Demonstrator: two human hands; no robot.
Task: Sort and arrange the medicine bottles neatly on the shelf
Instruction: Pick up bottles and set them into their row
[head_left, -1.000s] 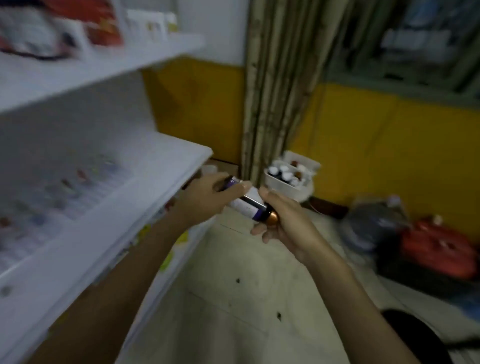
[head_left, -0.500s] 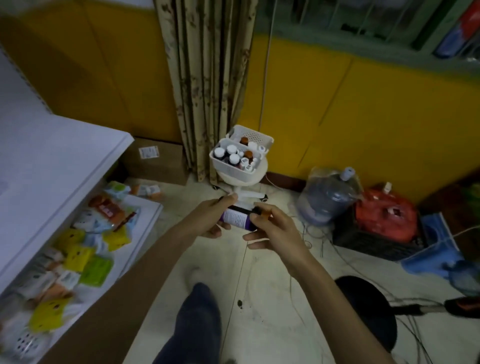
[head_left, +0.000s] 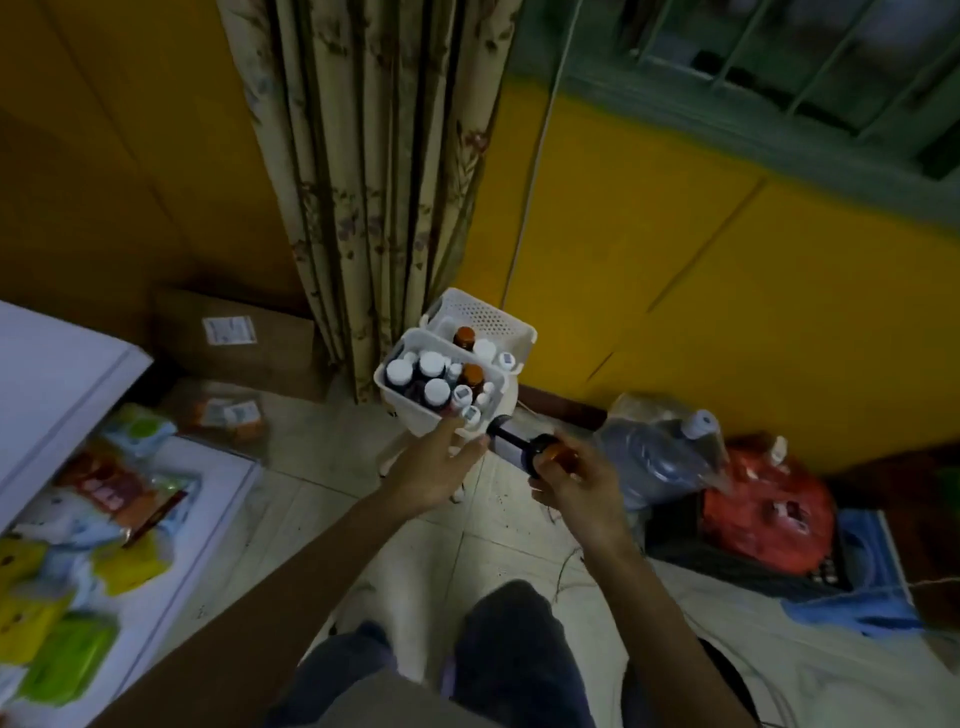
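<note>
A dark medicine bottle (head_left: 511, 446) with a pale label and an orange cap lies sideways in the air, gripped at its cap end by my right hand (head_left: 574, 480). My left hand (head_left: 434, 465) is just left of the bottle's base, fingers stretched toward it and toward the nearer white basket (head_left: 415, 408). That basket holds several bottles with white and orange caps. A second white basket (head_left: 493, 317) behind it holds a few more. The white shelf (head_left: 57, 374) is at the left edge.
Colourful packets (head_left: 98, 519) lie on the lower shelf board at the left. A cardboard box (head_left: 234, 338) sits behind, by a curtain (head_left: 374, 156). A large water jug (head_left: 660, 457), a red bag (head_left: 763, 509) and loose cables lie right. My legs (head_left: 509, 660) show below.
My view swung from the shelf down toward the baskets on the floor stool. Both hands carried the bottle toward the baskets, and my left hand has let go of it, fingers now stretched out.
</note>
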